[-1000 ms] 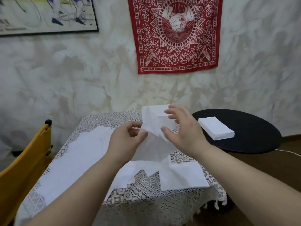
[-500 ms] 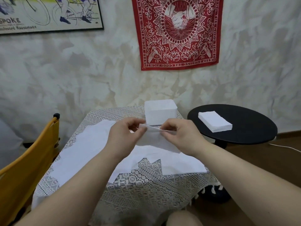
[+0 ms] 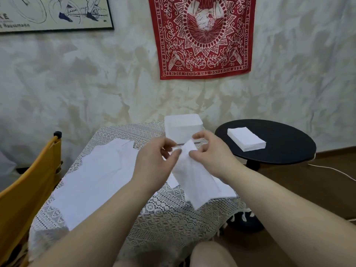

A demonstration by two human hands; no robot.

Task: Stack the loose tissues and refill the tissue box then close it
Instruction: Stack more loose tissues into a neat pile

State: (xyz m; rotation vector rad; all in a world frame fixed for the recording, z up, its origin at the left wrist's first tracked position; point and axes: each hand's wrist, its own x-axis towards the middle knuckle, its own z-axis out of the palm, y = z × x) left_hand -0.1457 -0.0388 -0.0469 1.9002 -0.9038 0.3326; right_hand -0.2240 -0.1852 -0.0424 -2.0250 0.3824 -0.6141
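So, only the head view to go on. Both hands were up over the bench [image 3: 154, 224], which had a lace cloth [image 3: 173, 218] draped over it. The left hand [image 3: 154, 166] and the right hand [image 3: 212, 155] were each pinching the top edge of one tissue [image 3: 192, 182] between thumb and fingers, close together, nearly touching. That tissue hung down from the pinch at a slant, its lower corner reaching over the near edge of the cloth.

Under and beside it, more loose tissues [image 3: 100, 176] lay spread flat across the cloth, overlapping each other, mostly on the left half, with a few more peeking out under the right forearm. At the far edge of the bench, just behind the fingers, sat the white tissue box [image 3: 181, 126]; I couldn't tell from this angle whether its top was open or closed.

Off to the right stood a round black side table [image 3: 285, 151], with a neat stack of tissues [image 3: 246, 139] on it, well apart from the box. A yellow chair [image 3: 28, 189] was at the left edge, touching or just beside the bench. On the marbled wall hung a red bandana [image 3: 202, 35] and a framed poster [image 3: 54, 12]. A white cable [image 3: 331, 170] ran along the wooden floor on the right, and a bare knee [image 3: 212, 255] showed at the bottom.
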